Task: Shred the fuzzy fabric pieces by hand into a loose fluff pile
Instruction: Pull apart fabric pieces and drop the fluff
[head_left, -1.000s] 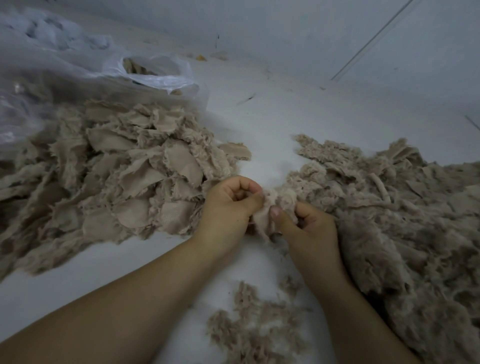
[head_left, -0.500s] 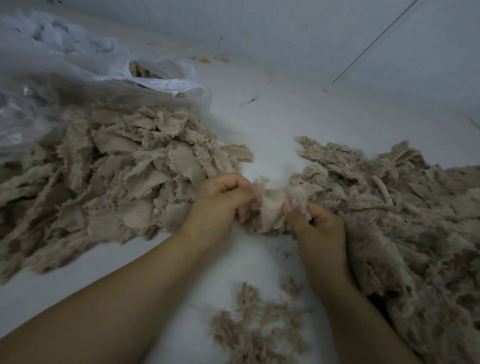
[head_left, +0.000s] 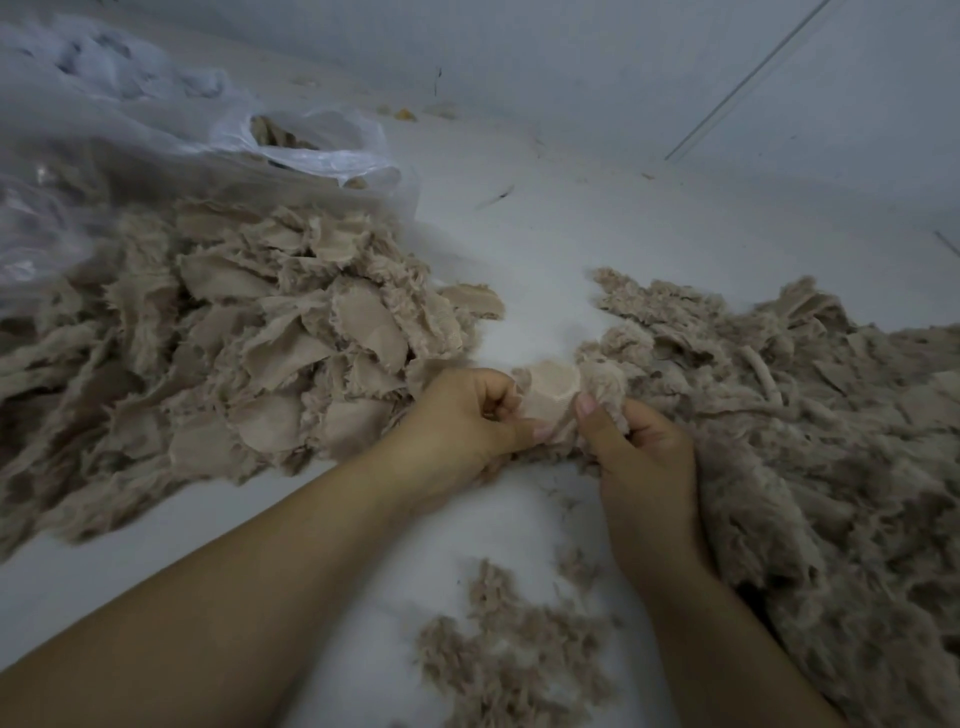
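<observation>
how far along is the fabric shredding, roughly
Done: a small tuft pile of beige fluff lies near the arms. In hand: the left hand and right hand pinch one beige fuzzy fabric piece. Left: the big heap of flat beige pieces looks untouched; most remains.

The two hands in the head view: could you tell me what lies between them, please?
In the head view, one fabric piece spans between the left hand and the right hand; both pinch it, its smooth backing facing up.

The fabric piece (head_left: 548, 387) now shows its smooth backing, stretched wider between both hands.
</observation>
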